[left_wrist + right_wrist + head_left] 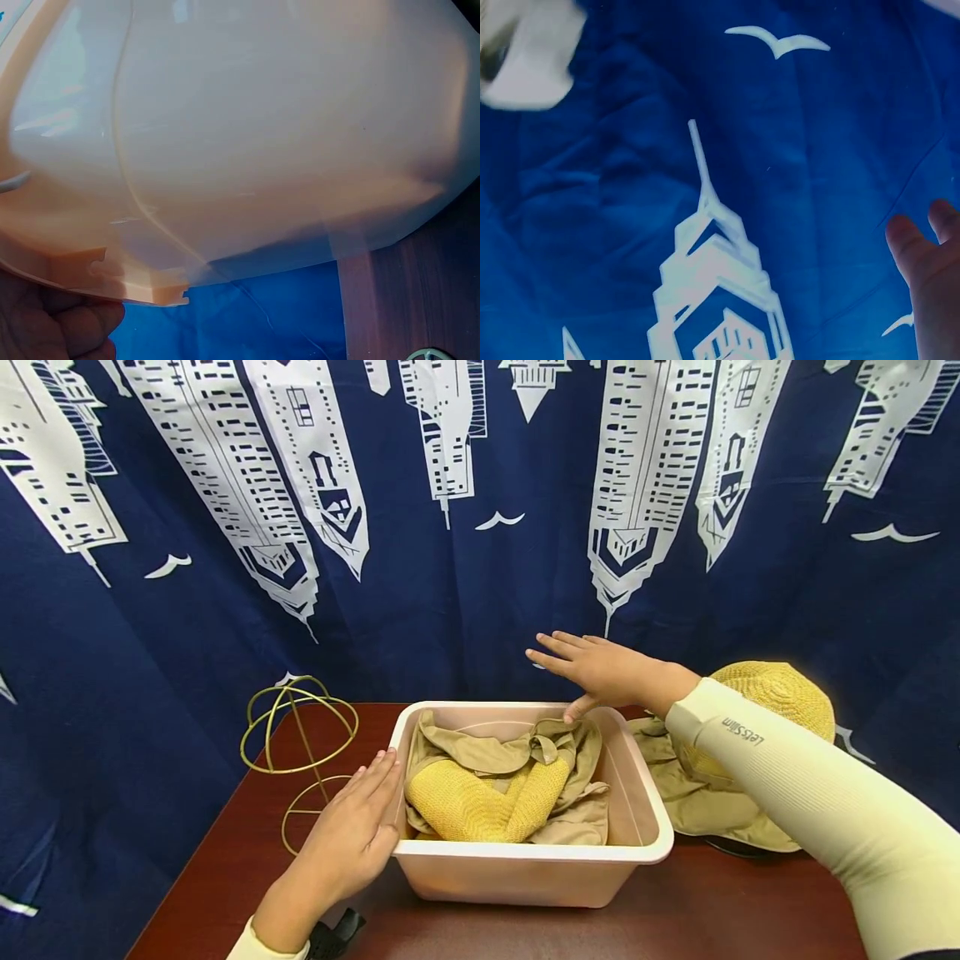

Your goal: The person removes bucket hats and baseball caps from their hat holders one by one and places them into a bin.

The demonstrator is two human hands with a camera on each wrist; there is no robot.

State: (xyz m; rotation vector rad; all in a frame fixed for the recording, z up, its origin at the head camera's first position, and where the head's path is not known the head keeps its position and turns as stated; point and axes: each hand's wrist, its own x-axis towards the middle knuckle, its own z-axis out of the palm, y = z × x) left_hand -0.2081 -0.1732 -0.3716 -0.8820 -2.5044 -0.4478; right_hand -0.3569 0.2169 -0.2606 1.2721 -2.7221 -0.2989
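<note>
A pale pink plastic basin stands on the table, its outer wall filling most of the left wrist view. Inside it lies a folded yellow woven sun hat with khaki cloth bunched around it. My left hand rests along the basin's left rim, fingers straight and together. Over the back right corner hovers my right hand, fingers spread, holding nothing; its thumb overlaps the rim in the head view. Two of its fingertips show at the right wrist view's edge.
Right of the basin, another yellow hat with khaki cloth lies partly behind my right forearm. A gold wire stand is at the left. A navy curtain with white buildings hangs behind the dark red table.
</note>
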